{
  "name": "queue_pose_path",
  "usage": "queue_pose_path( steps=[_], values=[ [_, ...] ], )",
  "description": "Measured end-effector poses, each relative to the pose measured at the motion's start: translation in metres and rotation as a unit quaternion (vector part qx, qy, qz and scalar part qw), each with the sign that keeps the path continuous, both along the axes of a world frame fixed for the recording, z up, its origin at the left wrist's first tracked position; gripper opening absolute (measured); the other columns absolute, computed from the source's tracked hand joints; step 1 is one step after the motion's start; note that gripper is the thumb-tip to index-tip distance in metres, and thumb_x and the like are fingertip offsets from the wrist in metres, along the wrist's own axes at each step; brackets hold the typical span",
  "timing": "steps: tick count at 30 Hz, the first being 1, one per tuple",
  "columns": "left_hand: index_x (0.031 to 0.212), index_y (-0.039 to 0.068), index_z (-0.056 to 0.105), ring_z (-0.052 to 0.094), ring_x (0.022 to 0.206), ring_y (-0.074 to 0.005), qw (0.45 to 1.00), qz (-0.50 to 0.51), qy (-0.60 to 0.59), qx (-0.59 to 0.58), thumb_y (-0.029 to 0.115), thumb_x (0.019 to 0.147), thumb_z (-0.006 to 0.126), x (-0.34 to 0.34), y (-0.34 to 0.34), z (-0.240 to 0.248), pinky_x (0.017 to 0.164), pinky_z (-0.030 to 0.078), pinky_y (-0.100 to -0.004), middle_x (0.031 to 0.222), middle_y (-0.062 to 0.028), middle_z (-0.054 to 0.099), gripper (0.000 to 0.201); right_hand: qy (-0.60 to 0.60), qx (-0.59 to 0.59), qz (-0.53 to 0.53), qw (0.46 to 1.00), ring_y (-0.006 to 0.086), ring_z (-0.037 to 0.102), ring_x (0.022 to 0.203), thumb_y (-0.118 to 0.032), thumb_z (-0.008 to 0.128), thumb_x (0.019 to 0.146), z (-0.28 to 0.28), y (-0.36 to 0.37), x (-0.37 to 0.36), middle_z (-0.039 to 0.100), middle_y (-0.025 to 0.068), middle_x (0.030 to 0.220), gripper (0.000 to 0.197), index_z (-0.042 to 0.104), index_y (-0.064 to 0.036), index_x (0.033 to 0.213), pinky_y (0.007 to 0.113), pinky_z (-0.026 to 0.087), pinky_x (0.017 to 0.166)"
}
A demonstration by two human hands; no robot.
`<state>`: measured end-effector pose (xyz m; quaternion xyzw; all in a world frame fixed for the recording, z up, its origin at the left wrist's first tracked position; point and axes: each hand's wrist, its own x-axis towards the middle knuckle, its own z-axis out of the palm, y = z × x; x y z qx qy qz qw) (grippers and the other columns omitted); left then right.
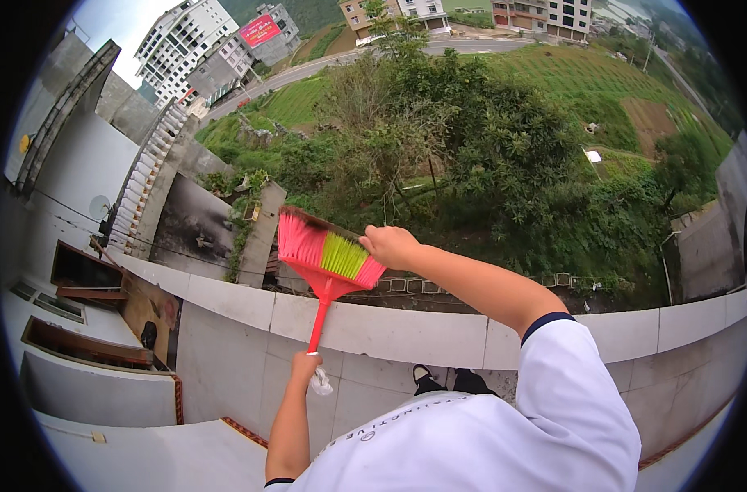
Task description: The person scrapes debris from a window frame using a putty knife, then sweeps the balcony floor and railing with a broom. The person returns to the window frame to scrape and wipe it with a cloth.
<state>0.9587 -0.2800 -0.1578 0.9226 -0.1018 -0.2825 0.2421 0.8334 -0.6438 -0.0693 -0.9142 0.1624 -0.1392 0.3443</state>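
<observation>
A red-handled broom is held up over the parapet with its bristles pointing up and away from me. The bristles are pink with a yellow-green band in the middle, and a dark, fuzzy layer lines their tips. My left hand is wrapped round the red handle below the head. A crumpled white piece of thin plastic or tissue hangs by that hand. At the right end of the bristle tips, my right hand has its fingers closed on the edge. Whether it also pinches some of the dark fuzz is hidden.
A pale tiled parapet runs across in front of me, with a drop to trees and fields beyond. My shoes stand close behind it on the tiled floor. At left are wooden window frames and a small satellite dish.
</observation>
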Motion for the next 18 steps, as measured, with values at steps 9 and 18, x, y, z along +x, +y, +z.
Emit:
queue_pose_path(
  steps=[9,18],
  values=[
    [0.066,-0.005,0.06,0.056,0.053,-0.0208,1.0,0.018,0.01,0.017,0.007,0.059,0.061,-0.007,-0.009,0.006,0.049,0.041,-0.0353,0.057,-0.0136,0.058,0.014,0.188,0.029,-0.114,0.975,0.0334,0.061,0.076,-0.032,0.037,0.093,-0.022,-0.034,-0.001,0.063,0.0159,0.081,0.039,0.06,-0.0014,0.084,0.043,0.049,0.068],
    [0.063,-0.005,0.058,0.054,0.05,-0.0187,0.997,0.069,0.039,-0.021,0.005,0.059,0.06,-0.017,-0.013,0.019,0.045,0.038,-0.0334,0.057,-0.0097,0.055,0.011,0.459,-0.166,0.076,0.869,0.0269,0.063,0.091,-0.022,0.049,0.085,-0.142,-0.055,-0.053,0.064,0.015,0.098,0.026,0.067,-0.0082,0.097,0.041,0.049,0.074]
  ],
)
